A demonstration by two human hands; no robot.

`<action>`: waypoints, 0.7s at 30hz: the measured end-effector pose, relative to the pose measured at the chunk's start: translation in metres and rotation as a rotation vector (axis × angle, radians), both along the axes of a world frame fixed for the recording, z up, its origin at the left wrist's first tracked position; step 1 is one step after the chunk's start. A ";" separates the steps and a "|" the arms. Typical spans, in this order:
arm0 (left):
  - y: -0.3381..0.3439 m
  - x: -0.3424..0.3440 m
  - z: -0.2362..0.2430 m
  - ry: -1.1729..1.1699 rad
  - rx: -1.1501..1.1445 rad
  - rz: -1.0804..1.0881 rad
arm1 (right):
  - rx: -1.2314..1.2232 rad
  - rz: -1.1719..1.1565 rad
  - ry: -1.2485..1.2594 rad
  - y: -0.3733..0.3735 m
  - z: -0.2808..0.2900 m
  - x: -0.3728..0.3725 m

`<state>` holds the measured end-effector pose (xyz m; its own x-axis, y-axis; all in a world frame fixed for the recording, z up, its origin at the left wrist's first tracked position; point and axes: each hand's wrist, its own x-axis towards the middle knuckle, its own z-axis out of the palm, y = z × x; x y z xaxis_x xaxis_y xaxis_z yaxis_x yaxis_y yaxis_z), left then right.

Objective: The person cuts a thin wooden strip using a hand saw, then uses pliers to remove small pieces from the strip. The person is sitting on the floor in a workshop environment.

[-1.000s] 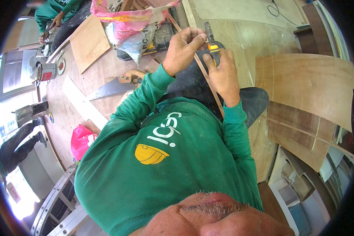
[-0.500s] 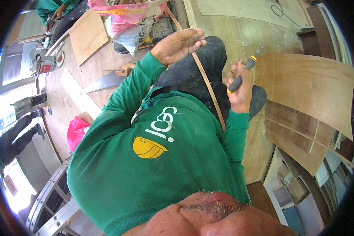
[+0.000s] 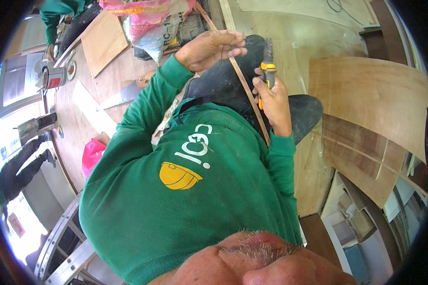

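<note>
My right hand (image 3: 277,102) is wrapped round the handle of a utility knife (image 3: 268,76) with a yellow and dark grey body, its grey end pointing away from me over my knee. To its left, my left hand (image 3: 211,50) is closed, thumb and fingertips pinched together; whatever they hold is too small to name. A thin wooden strip (image 3: 245,88) slants across my lap between the hands, running from beside the pink bag down to my waist. It passes close by my left fingertips; whether they touch it I cannot tell.
A handsaw (image 3: 121,96) lies on the floor at left beside a white strip (image 3: 92,107). Plywood sheets (image 3: 366,104) lie at right. Ahead are a pink-and-white bag (image 3: 161,26) and a square board (image 3: 104,42). A paint can (image 3: 54,77) and an aluminium ladder (image 3: 57,237) stand left; a co-worker's arm (image 3: 54,23) shows at far left.
My right hand has moved left, closer to my left hand, and turned the utility knife to point straight ahead. My left hand has shifted slightly, still pinched. The co-worker's arm has moved left and down.
</note>
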<state>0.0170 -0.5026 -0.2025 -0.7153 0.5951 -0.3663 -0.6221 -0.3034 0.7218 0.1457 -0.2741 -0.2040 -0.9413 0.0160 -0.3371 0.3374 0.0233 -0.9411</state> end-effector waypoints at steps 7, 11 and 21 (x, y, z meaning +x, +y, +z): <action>-0.101 0.030 -0.007 -0.127 -0.216 0.069 | 0.028 0.194 0.210 -0.067 -0.002 -0.017; -0.145 0.050 -0.031 -0.205 -0.219 0.178 | 0.112 0.332 0.171 -0.114 -0.024 -0.034; -0.179 0.061 -0.079 -0.160 -0.122 0.360 | 0.166 0.575 0.036 -0.163 -0.091 -0.075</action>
<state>0.0777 -0.6815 -0.2813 -0.7981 0.2630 -0.5421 -0.5992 -0.4404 0.6686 0.0711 -0.4367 -0.2950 -0.8253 -0.4498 -0.3414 0.1950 0.3404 -0.9198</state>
